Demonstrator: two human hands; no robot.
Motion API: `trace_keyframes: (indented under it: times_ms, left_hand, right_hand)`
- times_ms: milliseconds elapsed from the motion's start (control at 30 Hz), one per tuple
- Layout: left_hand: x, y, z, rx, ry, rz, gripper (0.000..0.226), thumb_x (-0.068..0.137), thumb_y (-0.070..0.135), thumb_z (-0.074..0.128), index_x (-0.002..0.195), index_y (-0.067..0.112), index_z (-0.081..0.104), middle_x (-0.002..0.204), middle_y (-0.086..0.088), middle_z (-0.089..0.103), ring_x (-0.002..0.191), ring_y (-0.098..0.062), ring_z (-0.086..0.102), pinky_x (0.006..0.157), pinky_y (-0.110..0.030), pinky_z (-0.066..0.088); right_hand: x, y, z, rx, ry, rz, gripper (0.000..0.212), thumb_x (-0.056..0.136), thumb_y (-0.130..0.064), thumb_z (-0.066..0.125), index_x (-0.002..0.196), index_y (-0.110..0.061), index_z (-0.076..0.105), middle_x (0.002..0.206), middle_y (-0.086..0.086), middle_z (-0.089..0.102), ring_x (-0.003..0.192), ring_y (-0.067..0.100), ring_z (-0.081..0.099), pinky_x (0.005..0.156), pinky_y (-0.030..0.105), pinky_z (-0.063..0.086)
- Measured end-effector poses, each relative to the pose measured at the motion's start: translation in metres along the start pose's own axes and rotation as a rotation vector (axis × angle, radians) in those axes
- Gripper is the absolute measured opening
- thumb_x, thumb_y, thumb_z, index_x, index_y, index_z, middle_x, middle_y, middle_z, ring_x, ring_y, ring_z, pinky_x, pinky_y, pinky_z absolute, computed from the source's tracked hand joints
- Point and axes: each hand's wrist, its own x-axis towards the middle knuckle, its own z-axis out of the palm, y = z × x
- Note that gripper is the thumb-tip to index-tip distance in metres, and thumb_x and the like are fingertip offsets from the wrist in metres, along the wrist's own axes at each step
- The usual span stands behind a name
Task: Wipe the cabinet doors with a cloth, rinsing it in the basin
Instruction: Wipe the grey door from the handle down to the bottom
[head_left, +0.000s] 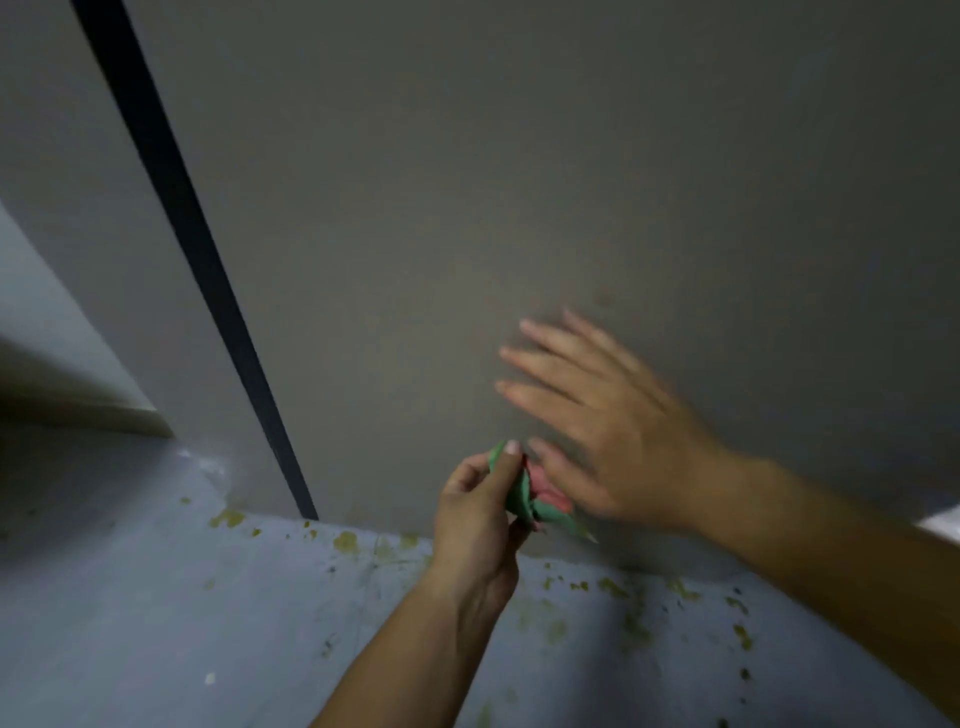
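Left hand (480, 512) pinched the bunched green-pink cloth (535, 499) low against the cabinet door (519, 182), likely regripping it. Right hand (597, 415), at its 2 o'clock, was open, fingers spread, blurred.

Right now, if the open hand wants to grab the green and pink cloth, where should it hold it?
Probably the loose end of the cloth, sticking out to the right of the left hand. That hand pinches the bunched top, so the free folds toward the right hand are the bare part. Come from the right, thumb under, fingers over. Blur hides finer folds.
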Motion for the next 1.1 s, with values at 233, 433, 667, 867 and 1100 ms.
trace_keyframes:
  times_ms: [233,433,667,867,1100]
  left_hand:
    - [-0.054,0.056,0.061,0.284,-0.336,0.091,0.027,0.086,0.021,0.072,0.085,-0.005,0.065,0.07,-0.023,0.069,0.044,-0.024,0.056,0.037,-0.024,0.043]
    - [-0.069,0.079,0.097,0.592,-0.477,0.236,0.033,0.088,0.027,0.073,0.079,-0.004,0.07,0.061,-0.009,0.064,0.048,-0.014,0.051,0.045,-0.02,0.041]
    - [-0.05,0.118,0.111,1.227,-0.669,0.803,0.03,0.101,0.036,0.058,0.081,0.015,0.063,0.064,-0.003,0.058,0.061,-0.008,0.052,0.062,-0.034,0.045]
    - [-0.048,0.184,0.125,1.411,-0.939,1.597,0.022,0.098,0.019,0.05,0.108,0.007,0.066,0.097,-0.008,0.066,0.087,-0.029,0.062,0.077,-0.036,0.048]
    - [-0.008,0.229,0.121,1.707,-1.081,2.206,0.031,0.104,0.02,0.045,0.118,0.003,0.067,0.136,-0.02,0.061,0.13,-0.037,0.056,0.111,-0.047,0.038]
  right_hand:
    - [-0.052,-0.024,-0.02,1.055,0.145,0.947,0.026,0.078,-0.021,0.086,0.101,-0.019,0.073,0.086,-0.011,0.075,0.081,0.002,0.07,0.074,0.017,0.051]
    - [-0.061,-0.035,-0.053,1.518,0.635,1.257,0.014,0.083,-0.021,0.069,0.082,-0.008,0.066,0.057,-0.001,0.056,0.048,0.007,0.048,0.048,0.019,0.041]
    - [-0.087,-0.035,-0.063,1.233,0.91,1.63,0.018,0.098,-0.014,0.062,0.081,-0.01,0.063,0.068,0.014,0.058,0.054,0.016,0.052,0.046,0.021,0.043]
    - [-0.059,-0.044,-0.039,0.938,1.235,1.678,0.02,0.1,-0.012,0.061,0.08,-0.012,0.057,0.048,-0.001,0.051,0.038,0.007,0.048,0.04,0.018,0.041]
    - [0.032,-0.052,0.029,0.369,1.157,1.283,0.021,0.095,-0.024,0.059,0.107,-0.008,0.062,0.129,0.015,0.059,0.119,0.026,0.057,0.102,0.039,0.048]
